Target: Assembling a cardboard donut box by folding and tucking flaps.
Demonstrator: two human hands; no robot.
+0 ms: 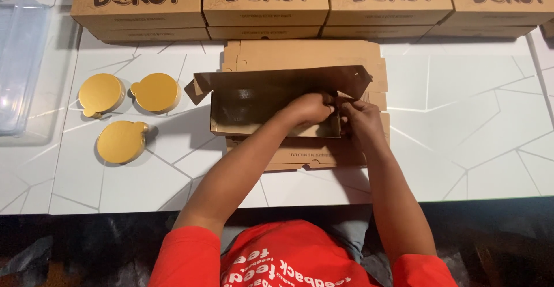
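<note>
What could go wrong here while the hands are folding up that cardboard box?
Both the left hand and right hand pinch the right corner of the half-folded box, so a flap could crease or tear. The box sits on a stack of flat blanks and might slide. The gold discs lie close to the left elbow.

Your left hand (309, 109) and right hand (359, 116) cover the right end wall of the half-folded box (271, 105), so you cannot tell how its flaps meet there. Left of the box, the clear plastic bin (20, 62) runs off the frame's edge. Behind the box, the rightmost closed carton (502, 1) is cut off too
</note>
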